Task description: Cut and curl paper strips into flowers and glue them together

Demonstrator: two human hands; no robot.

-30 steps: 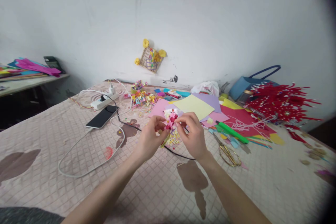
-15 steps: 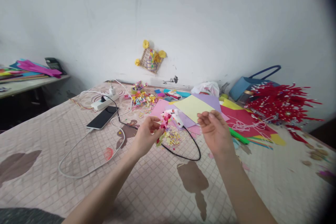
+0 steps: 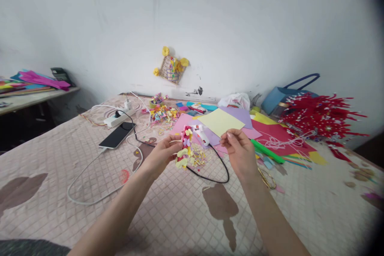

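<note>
My left hand point(image 3: 163, 154) pinches a small bunch of pink, lilac and pale yellow paper flowers point(image 3: 185, 148) above the cloth. To its right my right hand point(image 3: 237, 150) is raised with thumb and fingertips pressed together; whatever they may hold is too small to make out. A white glue gun point(image 3: 201, 135) lies just behind the flowers, its black cable looping forward on the cloth. Pale yellow paper bits point(image 3: 198, 157) are scattered beside the flowers. Behind my right hand is a pale yellow sheet point(image 3: 221, 122) on purple and pink paper.
At left on the table point(image 3: 168, 216) lie a phone point(image 3: 117, 135), a power strip point(image 3: 120, 118) and looping cables. Farther right are a green roll point(image 3: 270, 153), gold-handled scissors point(image 3: 267, 179), a red beaded bunch point(image 3: 321, 118) and a blue bag point(image 3: 276, 100). Colourful paper pieces point(image 3: 163, 115) lie behind.
The flower bunch has turned in my left hand, showing more pale yellow petals. My right hand has moved slightly left and lower, uncovering the scissors handles.
</note>
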